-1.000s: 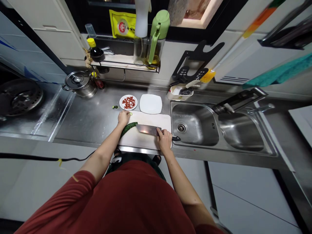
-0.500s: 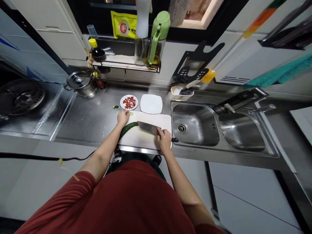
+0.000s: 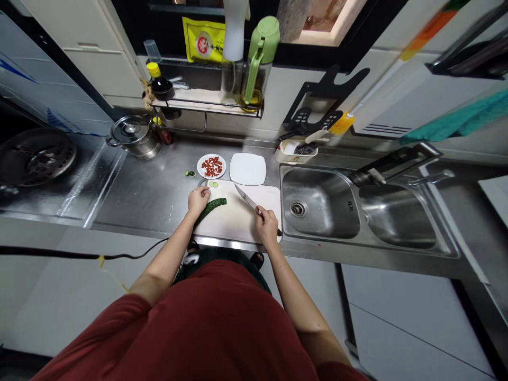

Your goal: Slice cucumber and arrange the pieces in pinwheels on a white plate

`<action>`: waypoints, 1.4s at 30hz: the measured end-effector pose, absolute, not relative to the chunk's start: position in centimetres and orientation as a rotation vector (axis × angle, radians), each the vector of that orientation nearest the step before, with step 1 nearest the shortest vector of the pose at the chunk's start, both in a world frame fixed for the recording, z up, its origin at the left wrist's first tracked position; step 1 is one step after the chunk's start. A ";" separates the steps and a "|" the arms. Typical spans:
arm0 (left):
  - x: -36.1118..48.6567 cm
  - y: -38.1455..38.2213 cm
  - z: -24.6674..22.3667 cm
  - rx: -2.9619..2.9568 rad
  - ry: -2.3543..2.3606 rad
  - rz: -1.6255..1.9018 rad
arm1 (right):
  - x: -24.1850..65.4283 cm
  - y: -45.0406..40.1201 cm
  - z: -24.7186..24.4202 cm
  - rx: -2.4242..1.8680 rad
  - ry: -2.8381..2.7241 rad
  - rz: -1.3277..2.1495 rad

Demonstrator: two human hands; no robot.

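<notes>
A dark green cucumber (image 3: 214,204) lies curved on the white cutting board (image 3: 242,225), its cut end pointing right. Pale cucumber slices (image 3: 214,184) rest at the board's upper left corner. My left hand (image 3: 199,200) is over the board's left edge, just below the slices and beside the cucumber; its fingers are curled, and whether they pinch anything is too small to make out. With my right hand (image 3: 267,226) I grip a knife (image 3: 246,197) at the board's right side, its blade pointing up and left, apart from the cucumber.
Beyond the board stand a plate of chopped red pieces (image 3: 211,166) and a white square plate (image 3: 247,169). Dark green end pieces (image 3: 190,173) lie to their left. A lidded pot (image 3: 136,137) is at the back left, a double sink (image 3: 321,203) at the right.
The knife has turned and lifted away from the cucumber's cut end. My left hand has shifted slightly left and down from the slices, where two now show instead of one.
</notes>
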State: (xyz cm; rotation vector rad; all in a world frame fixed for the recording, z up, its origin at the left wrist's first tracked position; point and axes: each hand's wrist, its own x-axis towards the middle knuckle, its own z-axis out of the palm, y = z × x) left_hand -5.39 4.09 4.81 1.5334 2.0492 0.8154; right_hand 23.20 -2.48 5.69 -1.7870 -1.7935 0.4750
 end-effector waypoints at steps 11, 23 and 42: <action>-3.6 1.9 5.2 1.948 1.927 0.781 | 20.0 -3.4 8.1 -1.690 -1.727 0.680; -2.7 2.7 3.8 2.177 1.581 0.670 | 15.4 -1.6 8.3 -1.979 -2.057 0.855; -2.9 3.0 3.3 2.218 1.564 0.598 | 13.9 -1.3 7.9 -2.005 -2.212 0.894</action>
